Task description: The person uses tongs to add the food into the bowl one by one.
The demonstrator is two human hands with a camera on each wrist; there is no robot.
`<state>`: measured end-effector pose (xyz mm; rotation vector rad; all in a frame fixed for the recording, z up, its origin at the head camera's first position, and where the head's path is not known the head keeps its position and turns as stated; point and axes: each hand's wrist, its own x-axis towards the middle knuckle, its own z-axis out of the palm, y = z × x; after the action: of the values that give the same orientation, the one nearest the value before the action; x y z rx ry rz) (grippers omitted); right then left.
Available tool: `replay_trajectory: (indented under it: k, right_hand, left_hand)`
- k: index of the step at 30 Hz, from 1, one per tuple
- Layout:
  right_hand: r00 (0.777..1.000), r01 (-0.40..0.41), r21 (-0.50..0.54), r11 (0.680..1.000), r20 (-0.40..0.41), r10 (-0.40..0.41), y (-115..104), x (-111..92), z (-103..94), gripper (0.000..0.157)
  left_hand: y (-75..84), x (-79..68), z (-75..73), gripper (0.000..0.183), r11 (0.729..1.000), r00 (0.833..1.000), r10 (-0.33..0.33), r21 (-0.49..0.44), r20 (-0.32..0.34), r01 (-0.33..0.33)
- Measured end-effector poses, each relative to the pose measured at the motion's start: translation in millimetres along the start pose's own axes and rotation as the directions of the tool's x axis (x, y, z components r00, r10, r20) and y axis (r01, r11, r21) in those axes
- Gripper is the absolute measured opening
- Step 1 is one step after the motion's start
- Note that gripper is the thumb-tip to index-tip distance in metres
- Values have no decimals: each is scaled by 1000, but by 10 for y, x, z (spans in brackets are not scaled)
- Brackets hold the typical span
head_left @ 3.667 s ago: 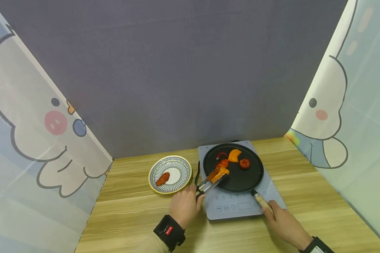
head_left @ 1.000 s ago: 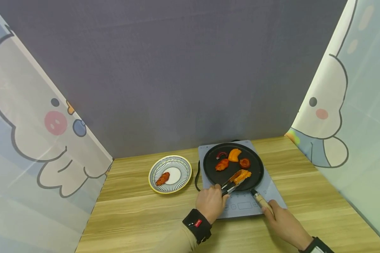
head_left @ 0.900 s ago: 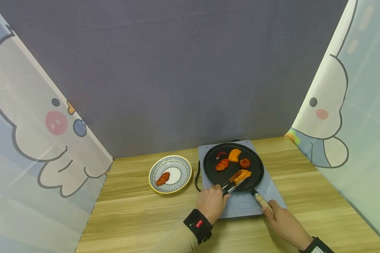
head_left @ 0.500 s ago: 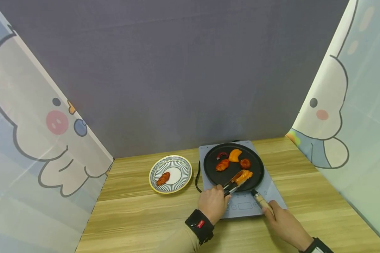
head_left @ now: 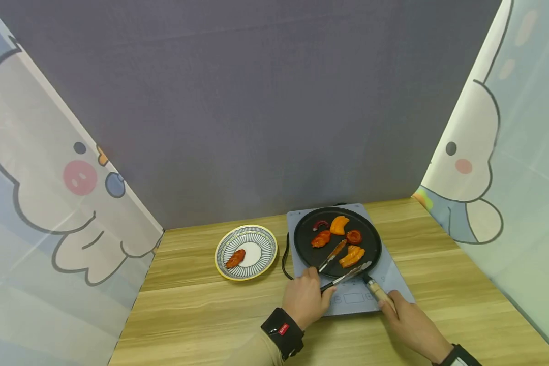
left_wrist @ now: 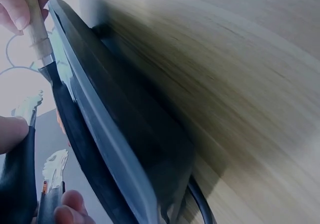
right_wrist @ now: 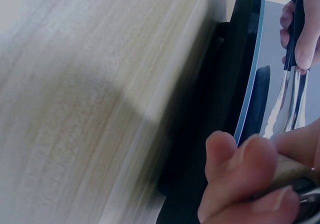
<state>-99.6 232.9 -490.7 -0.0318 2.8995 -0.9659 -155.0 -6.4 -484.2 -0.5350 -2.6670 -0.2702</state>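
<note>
My left hand holds a pair of black-handled metal tongs, their arms spread wide over the front of the pan. Between the tong tips lies an orange-yellow piece of food on the black frying pan. My right hand grips the pan's wooden handle. Farther back in the pan sit a reddish chicken wing, a yellow pepper piece, a round red piece and a dark red curl. In the left wrist view, thumb and fingers are on both tong handles.
The pan stands on a grey induction cooker with a black cord at its left. Left of that, a patterned plate with a yellow rim holds one chicken wing. A grey partition rises behind the wooden table.
My left hand carried the orange-yellow piece rightward from the pan's left front. The tongs have since spread apart, and the piece lies free in the pan. My right hand stays on the handle.
</note>
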Motion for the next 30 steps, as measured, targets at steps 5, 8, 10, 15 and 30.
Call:
replay_trajectory:
  k: [5, 8, 10, 15, 30]
  right_hand:
    - [1000, 1, -1, 1000, -1, -1, 7, 6, 1, 32]
    - [1000, 3, -4, 1000, -4, -3, 5, 6, 2, 31]
    - [1000, 5, -5, 1000, -4, -5, 4, 2, 3, 31]
    - [1000, 3, -2, 1000, -2, -3, 4, 0, 5, 31]
    - [1000, 3, -12, 1000, 5, -3, 14, 13, 9, 33]
  left_hand:
    - [-40, -28, -38, 53, 1000, 999, 25, -15, -30, -25]
    - [-66, -45, -40, 52, 999, 999, 35, -14, -28, -35]
    - [-80, -54, -45, 53, 999, 999, 33, -15, -17, -33]
    - [-110, -75, -68, 55, 999, 1000, 16, -28, 5, -15]
    - [-266, -144, -178, 57, 997, 998, 19, -73, -54, -23]
